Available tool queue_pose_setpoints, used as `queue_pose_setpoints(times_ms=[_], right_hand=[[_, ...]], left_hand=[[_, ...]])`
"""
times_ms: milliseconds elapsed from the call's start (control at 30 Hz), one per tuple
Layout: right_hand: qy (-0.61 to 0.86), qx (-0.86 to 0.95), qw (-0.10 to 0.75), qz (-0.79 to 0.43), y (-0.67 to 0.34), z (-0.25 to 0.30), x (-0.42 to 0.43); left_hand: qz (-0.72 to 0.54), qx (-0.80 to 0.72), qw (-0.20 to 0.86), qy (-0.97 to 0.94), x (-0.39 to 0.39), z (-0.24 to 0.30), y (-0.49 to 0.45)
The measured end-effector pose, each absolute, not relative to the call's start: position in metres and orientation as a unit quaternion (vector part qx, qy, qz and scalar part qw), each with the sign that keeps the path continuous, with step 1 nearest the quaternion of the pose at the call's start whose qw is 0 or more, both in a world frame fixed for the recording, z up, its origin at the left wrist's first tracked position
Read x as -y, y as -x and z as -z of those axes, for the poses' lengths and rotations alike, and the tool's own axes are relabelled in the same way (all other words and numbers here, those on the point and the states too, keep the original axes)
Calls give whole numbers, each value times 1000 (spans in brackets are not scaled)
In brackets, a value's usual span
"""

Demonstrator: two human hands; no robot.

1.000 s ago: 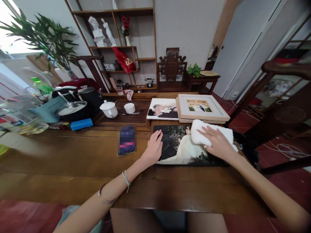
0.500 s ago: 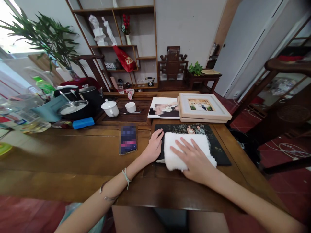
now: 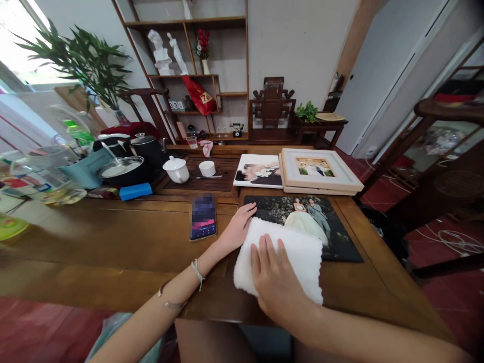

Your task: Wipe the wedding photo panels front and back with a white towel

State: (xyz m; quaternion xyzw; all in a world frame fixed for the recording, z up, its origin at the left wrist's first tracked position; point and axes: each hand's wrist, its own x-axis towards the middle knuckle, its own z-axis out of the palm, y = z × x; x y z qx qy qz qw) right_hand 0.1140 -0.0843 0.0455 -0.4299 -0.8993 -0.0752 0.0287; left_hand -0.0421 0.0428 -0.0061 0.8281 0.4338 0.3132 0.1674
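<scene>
A dark wedding photo panel [image 3: 342,237] lies flat on the wooden table, showing a couple in a white gown and a grey suit. Across its lower left part and over the table in front of it is a fluffy white cloth [image 3: 298,257]. My right hand [image 3: 276,282] lies flat on this cloth, fingers stretched out and pressing down. At the panel's left edge rests my left hand [image 3: 238,227], its fingers extended and touching the panel's upper left side. The cloth hides the panel's lower left corner.
A phone [image 3: 203,217] lies left of my left hand. Behind the panel are a white-edged photo print [image 3: 257,174] and stacked pale frames [image 3: 321,189]. A lidded white cup [image 3: 176,170], a small white bowl [image 3: 206,168] and a blue block [image 3: 135,191] stand further left.
My right hand has drawn the white cloth toward me and to the left, uncovering the couple in the photo. My left hand stays at the panel's left edge.
</scene>
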Motion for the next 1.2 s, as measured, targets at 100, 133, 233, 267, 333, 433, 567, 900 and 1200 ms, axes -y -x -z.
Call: queue_pose_setpoints(times_ms=[100,133,233,267,333,433,567,900,1200], right_hand=[[419,908,27,1,-129,-51,74],[430,902,30,-20,-137,-54,65],[489,869,60,-40,-160,-63,26],[508,857,73,-45,-165,-66,11],[534,837,99,-58,-172,-72,-17],[535,833,118,-78,-167,-81,-54],[459,868,138,-129,-146,-84,-86],[438,871,181,-129,-196,-61,-80],[538,818,200,-40,-294,-38,-51]], left_hand=[[-311,-428,165,-832,-41,10,41],[-310,-432,163,-831,-39,12,40],[-301,-446,159,-828,-32,13,34],[-295,-451,157,-827,-29,13,31],[-284,-462,154,-826,-24,10,28],[-273,-472,153,-824,-22,7,26],[-283,-464,152,-825,-23,5,25],[-260,-478,184,-819,-20,-3,25],[-314,-469,180,-806,-23,6,25]])
